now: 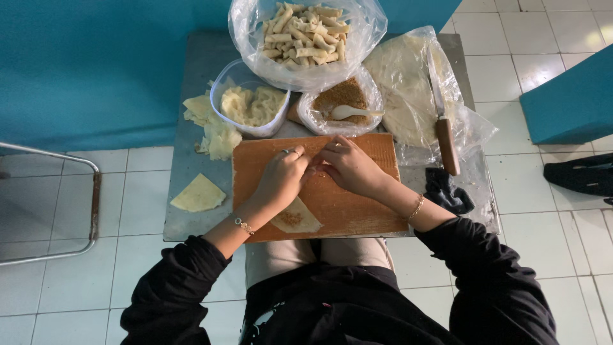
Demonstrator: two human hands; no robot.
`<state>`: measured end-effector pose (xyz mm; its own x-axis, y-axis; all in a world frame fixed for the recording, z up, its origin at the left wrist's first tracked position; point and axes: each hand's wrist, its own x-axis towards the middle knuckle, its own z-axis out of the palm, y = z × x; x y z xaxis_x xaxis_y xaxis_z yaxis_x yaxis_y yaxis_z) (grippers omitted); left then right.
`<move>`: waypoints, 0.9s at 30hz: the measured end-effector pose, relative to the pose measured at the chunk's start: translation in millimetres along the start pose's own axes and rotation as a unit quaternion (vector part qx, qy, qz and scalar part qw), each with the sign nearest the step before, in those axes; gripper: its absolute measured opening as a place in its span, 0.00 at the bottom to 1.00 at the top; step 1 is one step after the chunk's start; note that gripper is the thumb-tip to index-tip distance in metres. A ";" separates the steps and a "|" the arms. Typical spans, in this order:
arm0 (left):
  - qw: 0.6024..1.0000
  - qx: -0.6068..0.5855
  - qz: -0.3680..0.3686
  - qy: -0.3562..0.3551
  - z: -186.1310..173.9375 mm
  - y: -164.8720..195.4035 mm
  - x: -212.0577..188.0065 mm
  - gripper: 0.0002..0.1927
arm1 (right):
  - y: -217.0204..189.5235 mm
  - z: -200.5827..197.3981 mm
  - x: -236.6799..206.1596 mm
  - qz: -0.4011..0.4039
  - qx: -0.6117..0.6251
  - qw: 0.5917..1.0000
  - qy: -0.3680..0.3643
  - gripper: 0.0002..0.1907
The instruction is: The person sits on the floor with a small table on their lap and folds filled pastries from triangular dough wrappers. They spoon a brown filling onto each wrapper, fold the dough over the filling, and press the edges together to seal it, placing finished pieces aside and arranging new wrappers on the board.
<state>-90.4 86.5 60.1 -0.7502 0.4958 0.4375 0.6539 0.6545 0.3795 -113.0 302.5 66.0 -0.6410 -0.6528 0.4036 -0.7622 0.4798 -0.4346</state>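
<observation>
Head view, looking straight down: both hands meet at the upper middle of the wooden board (345, 204), which lies across the person's lap and the near edge of a grey metal table (185, 211). Left hand (281, 180) and right hand (350, 167) are closed, fingertips together, on a small piece of pastry that they almost wholly cover; whether it is rolled or flat cannot be told. Judged from the other pieces, the dough is thin, light, limp and easily torn, so it is best taken by its edges with fingertips, with little pressure. A filled triangular wrapper (295, 220) lies lower on the board, under the left wrist, with a brown patch of filling on it. At upper centre, a clear bag of finished rolls (305, 35) stands well apart from the hands; just beyond the board's far edge sit a bag of brown filling with a white spoon (341, 102) and a plastic tub of pale dough (252, 105). Loose wrapper pieces (199, 193) lie left of the board. A knife (444, 128) rests on a bagged stack of sheets (408, 89) at upper right, blade pointing away. Open room on the board lies to the right and lower centre; the table's far side is crowded.
</observation>
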 end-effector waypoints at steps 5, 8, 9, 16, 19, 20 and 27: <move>0.991 0.084 0.096 -0.048 -2.1 -5.8 3.1 0.07 | -4.5 -1.7 -0.2 0.025 -0.001 0.999 0.041 0.07; 0.979 0.114 0.168 -0.010 -3.8 -6.4 6.2 0.07 | -12.0 -1.2 -5.6 -0.014 -0.119 0.988 0.093 0.08; 0.977 0.124 0.172 -0.019 -3.8 -6.6 7.3 0.07 | -12.9 -2.0 -7.0 -0.020 -0.124 0.988 0.095 0.09; 0.986 0.096 0.109 -0.081 -3.7 -13.0 14.1 0.05 | -9.8 2.0 -7.2 -0.057 -0.171 0.979 0.097 0.07; 0.999 0.018 0.038 -0.019 -6.0 -13.6 9.9 0.06 | -8.9 9.1 -10.5 -0.078 -0.219 0.969 0.078 0.09; 1.000 -0.007 0.019 0.009 -6.0 -12.8 8.6 0.08 | -8.3 10.4 -12.1 -0.084 -0.242 0.964 0.070 0.10; 0.998 0.057 0.032 -0.025 -0.8 -6.5 6.0 0.06 | -17.8 19.7 -18.1 -0.037 -0.303 0.951 0.055 0.16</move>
<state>-99.0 84.8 60.9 -0.7135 0.5641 0.4155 0.6867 0.6807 0.2552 -86.1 294.2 50.6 -0.5639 -0.6487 0.5111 -0.6963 0.7062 0.1282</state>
